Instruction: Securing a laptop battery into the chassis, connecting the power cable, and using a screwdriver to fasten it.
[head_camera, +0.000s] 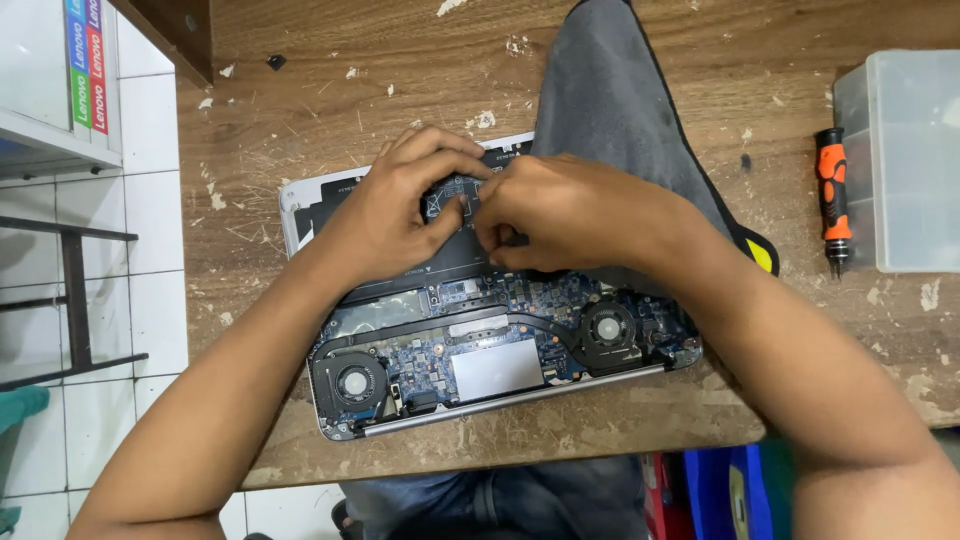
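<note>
From the head view, I'm seeing my left hand (395, 205) and right hand (560, 215) curling fingertips together, pinching at the black battery (440, 255) inside the opened laptop (500, 350) lying on the wooden table (330, 90), grey cloth (610, 90) draping its right side.

- The left hand (395, 205) and right hand (560, 215) cover the middle of the black battery (440, 262); what the fingertips pinch is hidden.
- The grey cloth (610, 110) hides the opened laptop (500, 350) at its far right corner and runs off the top edge.
- The clear plastic box (900, 160), at the bench's right edge, is cut off; its contents are blurred.
</note>
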